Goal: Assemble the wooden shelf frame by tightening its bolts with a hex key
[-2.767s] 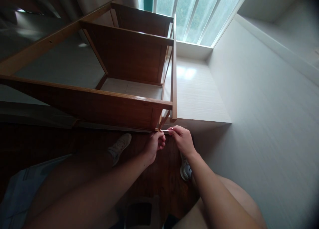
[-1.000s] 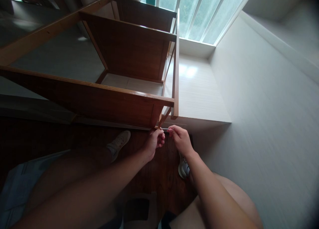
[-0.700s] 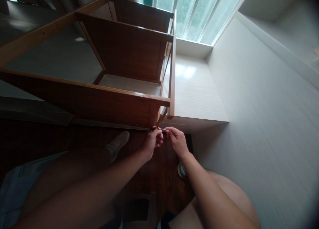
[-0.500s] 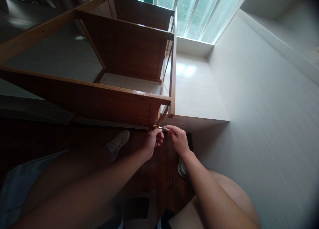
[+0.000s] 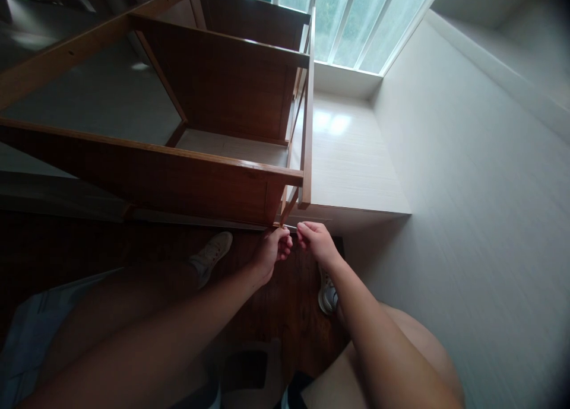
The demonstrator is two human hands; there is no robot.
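Note:
A wooden furniture frame (image 5: 205, 154) with dark brown panels lies across the upper left of the head view. At its lower right corner, my left hand (image 5: 271, 251) is closed with thumb and finger pinched by a wooden rail (image 5: 289, 207). What it pinches is too small to make out. My right hand (image 5: 317, 243), just to its right, grips a thin metal rod (image 5: 291, 227) between thumb and fingers. The rod points left, to the left fingertips and the frame's corner. Its exact kind is hidden by the fingers.
A pale ledge (image 5: 347, 154) lies behind the frame, below a barred window (image 5: 342, 23). A pale wall (image 5: 472, 177) rises on the right. My shoes (image 5: 214, 251) rest on the dark wood floor (image 5: 298, 332). A stool-like seat with a dark opening (image 5: 246, 368) is between my legs.
My right hand has turned slightly, its wrist shifting right, and less of the rod shows. My left hand stays at the corner. The view has shifted a little.

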